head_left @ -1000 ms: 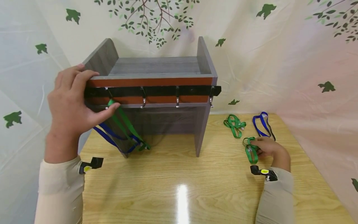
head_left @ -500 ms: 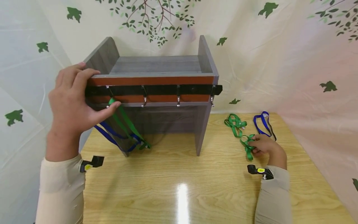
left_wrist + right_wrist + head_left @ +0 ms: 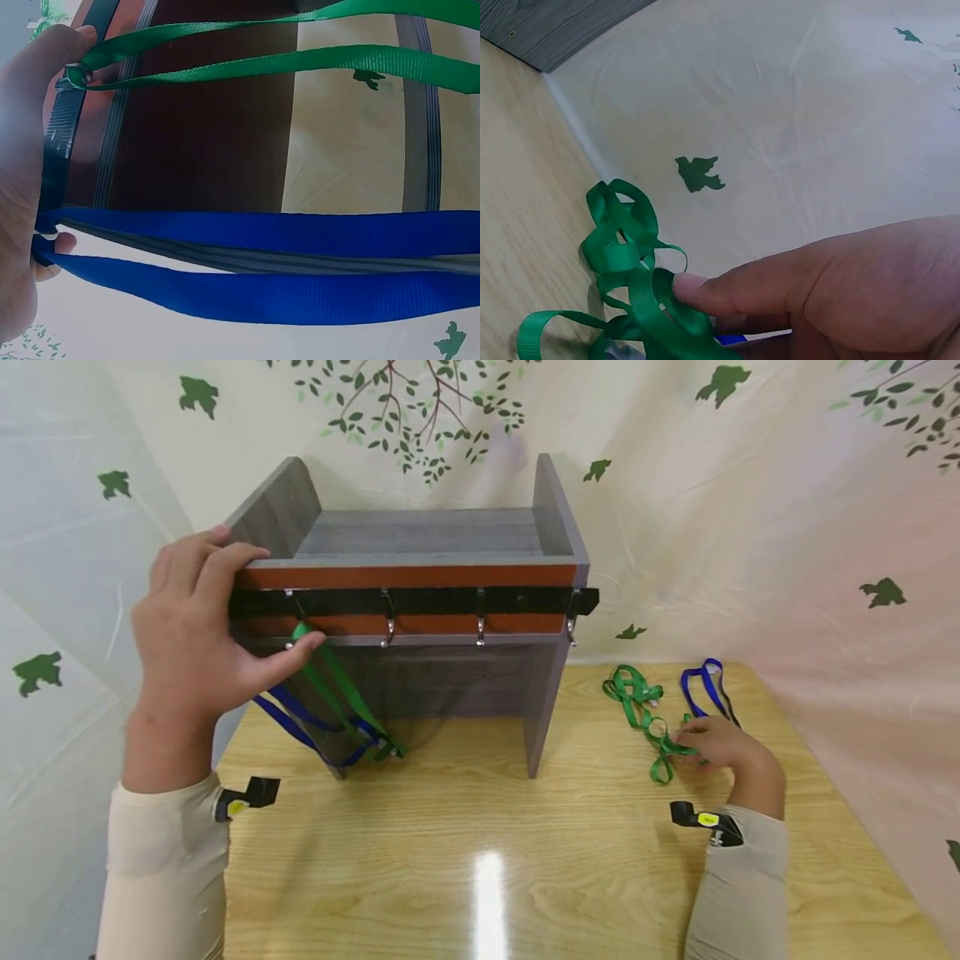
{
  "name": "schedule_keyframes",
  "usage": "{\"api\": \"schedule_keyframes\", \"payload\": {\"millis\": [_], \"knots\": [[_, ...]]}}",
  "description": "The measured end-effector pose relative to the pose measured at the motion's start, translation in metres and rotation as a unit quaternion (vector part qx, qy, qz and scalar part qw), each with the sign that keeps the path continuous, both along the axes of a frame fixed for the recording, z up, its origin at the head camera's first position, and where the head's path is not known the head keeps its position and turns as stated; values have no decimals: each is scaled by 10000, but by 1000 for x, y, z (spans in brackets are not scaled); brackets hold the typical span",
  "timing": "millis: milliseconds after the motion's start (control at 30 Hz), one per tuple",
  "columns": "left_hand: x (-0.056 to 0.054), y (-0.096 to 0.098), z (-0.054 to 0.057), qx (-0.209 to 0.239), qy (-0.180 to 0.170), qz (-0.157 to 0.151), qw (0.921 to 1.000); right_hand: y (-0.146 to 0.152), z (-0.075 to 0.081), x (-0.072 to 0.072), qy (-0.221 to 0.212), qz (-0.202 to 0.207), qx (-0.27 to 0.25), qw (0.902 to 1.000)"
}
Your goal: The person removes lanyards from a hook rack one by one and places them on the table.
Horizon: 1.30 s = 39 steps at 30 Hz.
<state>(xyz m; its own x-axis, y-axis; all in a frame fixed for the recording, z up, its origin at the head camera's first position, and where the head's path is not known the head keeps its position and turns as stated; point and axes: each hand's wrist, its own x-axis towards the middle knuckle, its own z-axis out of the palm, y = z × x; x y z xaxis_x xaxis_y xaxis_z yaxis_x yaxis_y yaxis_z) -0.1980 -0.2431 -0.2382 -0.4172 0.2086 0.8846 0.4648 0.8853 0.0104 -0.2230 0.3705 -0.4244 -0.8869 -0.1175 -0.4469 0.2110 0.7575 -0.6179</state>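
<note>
My left hand [image 3: 191,618] grips the left front corner of a grey wooden shelf [image 3: 420,535], fingers over the top edge and thumb across the front. Near that thumb a green lanyard [image 3: 225,71] hangs from a hook; a blue lanyard [image 3: 285,296] hangs at the shelf's left side. On the right of the table my right hand [image 3: 731,752] pinches a bunched green lanyard [image 3: 660,322] between thumb and fingers; its fingertips are partly hidden. Just behind lies another green lanyard [image 3: 636,692], and a blue lanyard [image 3: 691,693] lies behind the right hand, partly covered by it.
A black rail [image 3: 435,602] with several metal hooks runs along the shelf's red-brown front. The shelf's right side panel [image 3: 543,710] stands on the wooden table [image 3: 390,860]. Printed cloth [image 3: 660,527] hangs close behind the table.
The right hand has gathered and shifted the near green lanyard slightly left and away, towards the other green one, then moved a little back right. The left hand stays on the shelf.
</note>
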Motion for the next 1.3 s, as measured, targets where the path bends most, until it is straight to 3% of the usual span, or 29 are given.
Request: {"api": "schedule_keyframes", "payload": {"millis": [200, 433, 767, 1100, 1300], "knots": [[0, 0, 0, -22, -32, -17, 10000, 2, 5, 2, -21, 140, 287, 9995], [1, 0, 0, -53, -67, -3, 10000, 2, 11, 9, -436, -123, -133, 9989], [2, -1, 1, -54, -69, -17, 10000, -2, 28, 19, -428, -1, -262, 9987], [4, -2, 2, -66, -179, -118, 9997, -6, 34, 24, 316, 199, -76, 9993], [3, 1, 3, 122, -113, -126, 9998, -16, 45, 26, 1044, 383, 151, 9937]]}}
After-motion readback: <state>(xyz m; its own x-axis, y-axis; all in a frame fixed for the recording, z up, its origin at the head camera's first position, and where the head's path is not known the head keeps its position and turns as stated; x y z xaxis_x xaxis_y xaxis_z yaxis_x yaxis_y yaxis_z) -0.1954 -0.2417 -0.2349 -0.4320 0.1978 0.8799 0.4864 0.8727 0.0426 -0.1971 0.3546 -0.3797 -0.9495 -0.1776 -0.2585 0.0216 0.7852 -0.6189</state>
